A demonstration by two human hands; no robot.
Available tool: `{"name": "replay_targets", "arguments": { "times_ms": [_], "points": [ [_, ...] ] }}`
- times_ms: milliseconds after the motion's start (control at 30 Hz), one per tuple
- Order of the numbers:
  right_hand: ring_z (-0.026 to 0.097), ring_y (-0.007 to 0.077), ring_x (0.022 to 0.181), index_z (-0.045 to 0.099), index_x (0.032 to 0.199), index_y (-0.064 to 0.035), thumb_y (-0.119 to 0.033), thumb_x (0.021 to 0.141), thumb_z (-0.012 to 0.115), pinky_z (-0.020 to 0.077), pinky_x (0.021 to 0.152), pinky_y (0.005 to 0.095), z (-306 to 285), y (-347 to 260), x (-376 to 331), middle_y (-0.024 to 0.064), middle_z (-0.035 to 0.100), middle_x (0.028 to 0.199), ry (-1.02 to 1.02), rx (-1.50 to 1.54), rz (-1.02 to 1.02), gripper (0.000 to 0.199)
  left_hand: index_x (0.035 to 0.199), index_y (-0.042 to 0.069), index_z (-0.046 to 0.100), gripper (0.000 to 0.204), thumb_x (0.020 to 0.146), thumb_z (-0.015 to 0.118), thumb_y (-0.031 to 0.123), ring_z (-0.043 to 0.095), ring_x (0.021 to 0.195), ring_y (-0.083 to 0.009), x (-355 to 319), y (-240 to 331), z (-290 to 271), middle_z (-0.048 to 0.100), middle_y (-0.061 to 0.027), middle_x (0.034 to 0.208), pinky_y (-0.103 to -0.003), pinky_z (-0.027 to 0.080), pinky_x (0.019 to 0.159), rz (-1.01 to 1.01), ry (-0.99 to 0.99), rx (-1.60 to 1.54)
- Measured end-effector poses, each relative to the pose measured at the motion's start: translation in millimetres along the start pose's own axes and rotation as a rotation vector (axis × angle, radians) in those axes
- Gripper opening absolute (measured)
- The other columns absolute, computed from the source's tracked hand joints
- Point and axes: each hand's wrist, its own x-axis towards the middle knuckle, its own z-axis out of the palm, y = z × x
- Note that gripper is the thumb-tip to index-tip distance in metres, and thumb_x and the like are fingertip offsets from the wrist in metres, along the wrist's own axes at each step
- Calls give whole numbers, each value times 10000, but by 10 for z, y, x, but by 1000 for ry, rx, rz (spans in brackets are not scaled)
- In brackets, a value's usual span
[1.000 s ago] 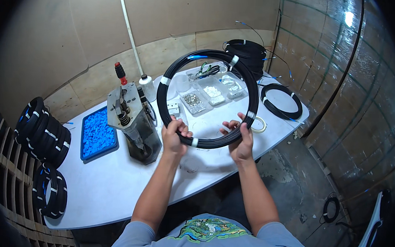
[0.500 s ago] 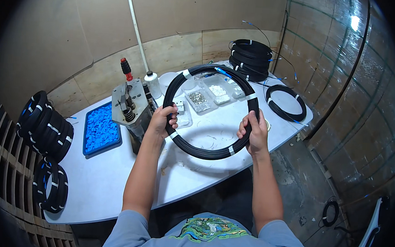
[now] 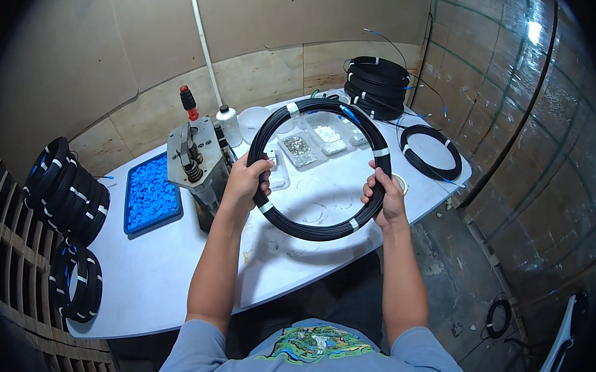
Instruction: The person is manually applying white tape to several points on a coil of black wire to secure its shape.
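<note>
A coil of black cable (image 3: 309,231), bound with several white tape bands, is held up above the white table by both hands. My left hand (image 3: 249,181) is closed round the coil's left side, and my right hand (image 3: 383,195) grips its right side. At the coil's top lies a blue connector (image 3: 349,114). Through the ring I see a clear tray of small metal parts (image 3: 299,150) and another with white pieces (image 3: 328,139). Close beyond my left hand stands a metal hand press (image 3: 194,156) with a red and black handle.
A blue tray (image 3: 153,194) full of blue plastic pieces sits left of the press. Black coils are stacked at the far left (image 3: 69,192) and back right (image 3: 375,88). One coil (image 3: 431,153) lies flat on the right, its cable end near the table edge. A white bottle (image 3: 228,120) stands behind the press.
The held coil has turned slightly clockwise between my hands; its tape bands and blue connector have shifted round. Both hands still hold it at nearly the same place.
</note>
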Motion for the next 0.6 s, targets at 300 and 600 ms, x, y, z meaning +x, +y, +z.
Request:
{"name": "replay_targets", "arguments": {
  "times_ms": [300,600],
  "points": [
    [401,73,494,541,1025,-120,-38,903,580,362,449,245,-118,57,-60,-30,406,653,15,171,11,152,1201,14,534,389,969,622,314,683,941,-228,127,-7,7,663,-137,1022,-367,556,820,246,-78,-196],
    [423,95,566,508,995,-165,-79,936,590,421,557,287,94,270,-200,-21,419,654,-4,319,-117,133,1151,82,419,292,952,628,125,549,647,-146,-292,-663,762,502,-32,778,-325,526,592,210,245,-479]
  ]
}}
